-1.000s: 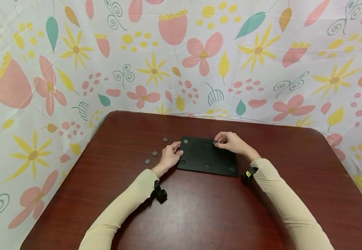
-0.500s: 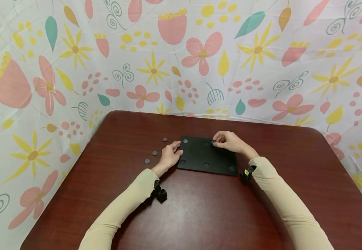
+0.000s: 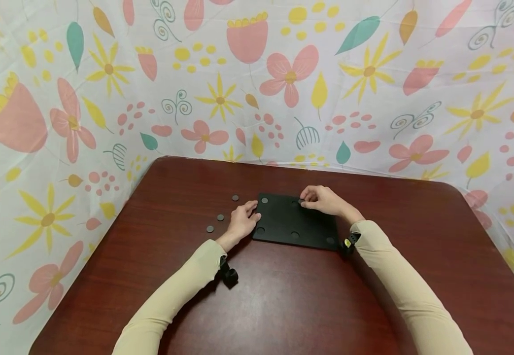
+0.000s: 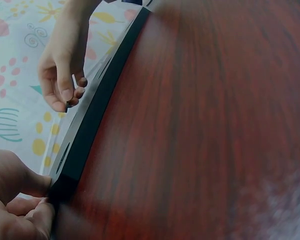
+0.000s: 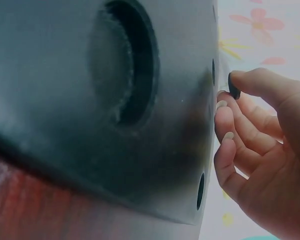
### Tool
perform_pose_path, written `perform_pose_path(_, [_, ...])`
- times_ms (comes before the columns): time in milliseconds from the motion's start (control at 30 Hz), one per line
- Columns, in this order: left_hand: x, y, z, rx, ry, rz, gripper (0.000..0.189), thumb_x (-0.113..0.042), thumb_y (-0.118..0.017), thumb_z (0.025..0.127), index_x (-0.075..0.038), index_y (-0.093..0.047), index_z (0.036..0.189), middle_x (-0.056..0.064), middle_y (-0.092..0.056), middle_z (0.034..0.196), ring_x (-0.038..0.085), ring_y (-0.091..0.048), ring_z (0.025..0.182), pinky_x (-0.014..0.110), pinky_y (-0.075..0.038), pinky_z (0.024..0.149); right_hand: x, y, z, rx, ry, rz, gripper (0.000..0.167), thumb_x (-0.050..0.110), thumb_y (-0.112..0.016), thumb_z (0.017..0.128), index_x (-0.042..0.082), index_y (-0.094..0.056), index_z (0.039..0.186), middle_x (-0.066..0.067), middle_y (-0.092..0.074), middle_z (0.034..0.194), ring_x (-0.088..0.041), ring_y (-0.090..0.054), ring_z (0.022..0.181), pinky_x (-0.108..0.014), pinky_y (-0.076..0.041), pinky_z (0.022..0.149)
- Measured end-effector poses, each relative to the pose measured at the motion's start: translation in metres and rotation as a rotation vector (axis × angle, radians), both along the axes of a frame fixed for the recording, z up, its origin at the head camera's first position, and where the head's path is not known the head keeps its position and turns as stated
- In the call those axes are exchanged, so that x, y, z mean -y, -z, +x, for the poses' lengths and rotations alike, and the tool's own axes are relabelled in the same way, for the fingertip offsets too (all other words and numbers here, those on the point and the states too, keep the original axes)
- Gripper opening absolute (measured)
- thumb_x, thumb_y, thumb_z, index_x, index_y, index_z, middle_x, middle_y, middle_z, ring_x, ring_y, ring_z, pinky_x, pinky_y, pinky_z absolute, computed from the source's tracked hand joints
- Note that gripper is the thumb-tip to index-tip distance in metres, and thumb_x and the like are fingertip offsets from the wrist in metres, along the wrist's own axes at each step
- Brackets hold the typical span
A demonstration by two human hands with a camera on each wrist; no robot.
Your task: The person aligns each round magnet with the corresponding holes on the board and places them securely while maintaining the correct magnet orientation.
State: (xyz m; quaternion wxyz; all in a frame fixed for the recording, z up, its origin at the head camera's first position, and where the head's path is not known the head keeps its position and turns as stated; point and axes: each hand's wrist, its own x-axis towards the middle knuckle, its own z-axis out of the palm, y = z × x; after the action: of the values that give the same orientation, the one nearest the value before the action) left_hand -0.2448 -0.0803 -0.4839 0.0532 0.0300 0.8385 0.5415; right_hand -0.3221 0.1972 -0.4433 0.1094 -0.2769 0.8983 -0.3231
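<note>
A flat black board (image 3: 283, 217) with several round recesses lies on the table. One small dark grey disc (image 3: 264, 200) sits in its far-left recess. My left hand (image 3: 241, 220) holds the board's left edge; in the left wrist view, its thumb and fingers (image 4: 32, 220) meet at the board's corner. My right hand (image 3: 325, 201) pinches another small disc (image 5: 234, 86) between thumb and fingertips, on edge, just above the board's far side beside the far-middle recess (image 3: 294, 202). Three loose discs (image 3: 220, 217) lie left of the board.
The dark reddish wooden table (image 3: 283, 305) extends around the board. A flower-print cloth (image 3: 221, 74) hangs behind and to the left of it. Black wrist cameras (image 3: 229, 277) are strapped below both sleeves.
My right hand has moved slightly left along the board's far side with the disc, towards the far-middle recess. The left hand and the loose discs stay in place.
</note>
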Motion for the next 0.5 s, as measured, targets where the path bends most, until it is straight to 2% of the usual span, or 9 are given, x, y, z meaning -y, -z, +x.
perform_pose_path(267, [0.0001, 0.0005, -0.0015, -0.015, -0.002, -0.007, 0.05, -0.01, -0.059, 0.097, -0.006, -0.045, 0.144, 0.013, -0.044, 0.149, 0.026, -0.046, 0.136, 0.038, -0.047, 0.104, 0.0059, -0.0021, -0.0018, 0.017, 0.002, 0.018, 0.018, 0.016, -0.067, 0.092, 0.004, -0.063, 0.105, -0.01, -0.068, 0.095, -0.019, -0.063, 0.083, -0.032, -0.051, 0.071])
perform_pose_path(500, [-0.0012, 0.002, 0.0002, -0.018, -0.008, -0.018, 0.049, -0.01, -0.059, 0.096, -0.007, -0.047, 0.144, 0.013, -0.048, 0.147, 0.026, -0.048, 0.135, 0.036, -0.048, 0.102, 0.0085, 0.0007, -0.0026, 0.017, -0.004, 0.025, 0.017, 0.016, -0.067, 0.092, 0.005, -0.063, 0.105, -0.009, -0.067, 0.093, -0.017, -0.062, 0.077, -0.03, -0.05, 0.069])
